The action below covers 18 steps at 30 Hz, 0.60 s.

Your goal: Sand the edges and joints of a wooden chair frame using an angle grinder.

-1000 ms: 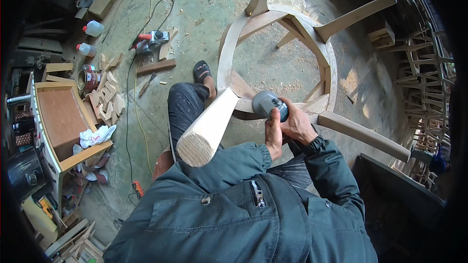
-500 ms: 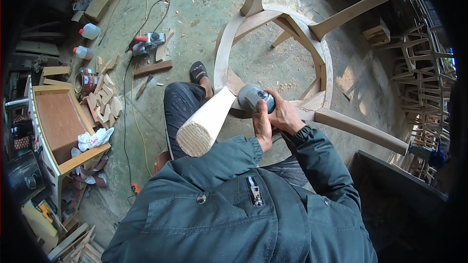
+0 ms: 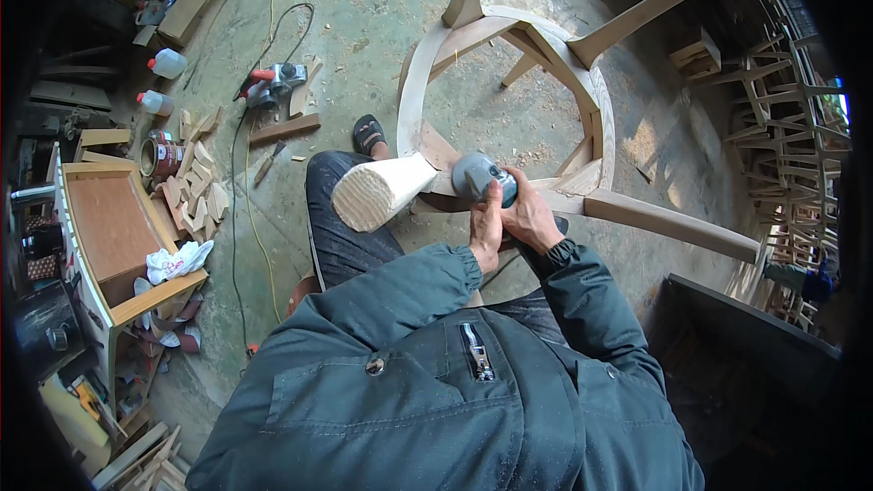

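A round-headed handheld power tool [image 3: 482, 178], grey and teal, is gripped in both hands above the seat ring of a wooden chair or stool frame [image 3: 411, 82]. My left hand [image 3: 486, 229] closes around its near side, thumb up along the body. On the other side my right hand [image 3: 534, 218] wraps it, fingers bent over the top. The tool's head lies beside the joint where a thick pale leg [image 3: 377, 194] meets the ring; its working face is hidden. That leg points toward me, its rough end grain facing up. Other legs stick out around the ring.
On the floor to the left lie a red-handled power tool [image 3: 273, 80], a cord, a chisel [image 3: 269, 162] and wood offcuts [image 3: 195, 195]. An open wooden drawer box [image 3: 114, 227] stands at far left. Stacked chair frames [image 3: 773, 118] line the right. My sandalled foot [image 3: 369, 135] rests near the ring.
The frame has turned and tipped slightly, so the thick leg looks shorter and its end sits higher. Both hands and the tool have shifted a little to the right and stay gripped together.
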Each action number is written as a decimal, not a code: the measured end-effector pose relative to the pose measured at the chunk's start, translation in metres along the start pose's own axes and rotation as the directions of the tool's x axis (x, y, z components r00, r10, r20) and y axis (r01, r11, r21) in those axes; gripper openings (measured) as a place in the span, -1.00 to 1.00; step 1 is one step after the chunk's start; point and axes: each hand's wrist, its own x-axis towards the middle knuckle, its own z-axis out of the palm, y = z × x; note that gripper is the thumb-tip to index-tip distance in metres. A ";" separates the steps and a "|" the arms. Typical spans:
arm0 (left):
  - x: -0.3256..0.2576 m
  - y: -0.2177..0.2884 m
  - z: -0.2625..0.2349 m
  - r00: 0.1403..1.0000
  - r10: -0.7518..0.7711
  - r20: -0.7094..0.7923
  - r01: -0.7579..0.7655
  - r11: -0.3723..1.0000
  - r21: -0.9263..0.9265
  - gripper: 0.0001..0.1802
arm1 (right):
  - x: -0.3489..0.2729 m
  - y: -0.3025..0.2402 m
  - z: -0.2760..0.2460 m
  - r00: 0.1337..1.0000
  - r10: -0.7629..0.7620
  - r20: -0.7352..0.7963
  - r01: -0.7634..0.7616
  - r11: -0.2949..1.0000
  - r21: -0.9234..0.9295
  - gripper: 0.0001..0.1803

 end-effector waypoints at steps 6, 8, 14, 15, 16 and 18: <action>-0.035 -0.005 0.015 0.968 -0.201 0.147 0.179 0.972 0.151 -0.06 | -0.038 0.022 -0.008 0.986 0.153 -0.067 -0.155 0.987 -0.037 -0.01; -0.022 -0.002 0.011 0.987 -0.022 0.159 0.005 0.994 0.110 -0.08 | -0.024 0.015 -0.004 0.992 0.082 -0.096 -0.082 0.997 -0.004 -0.02; -0.013 0.023 -0.002 0.998 -0.065 0.012 0.065 0.998 -0.008 0.01 | 0.010 -0.020 -0.004 0.996 -0.049 0.070 0.051 0.999 -0.016 -0.11; -0.006 0.013 -0.002 0.999 -0.026 0.038 0.026 1.000 -0.010 0.02 | 0.008 -0.017 -0.005 0.998 -0.025 0.060 0.027 0.999 -0.034 -0.11; -0.003 0.002 -0.001 0.998 0.008 0.064 -0.007 1.000 -0.011 0.04 | 0.004 -0.010 -0.006 0.999 0.005 0.051 -0.003 0.999 -0.050 -0.12; -0.021 0.003 0.017 0.990 -0.113 0.080 0.111 0.994 0.018 0.05 | -0.008 0.008 -0.016 1.000 -0.029 0.009 0.030 0.992 -0.119 -0.10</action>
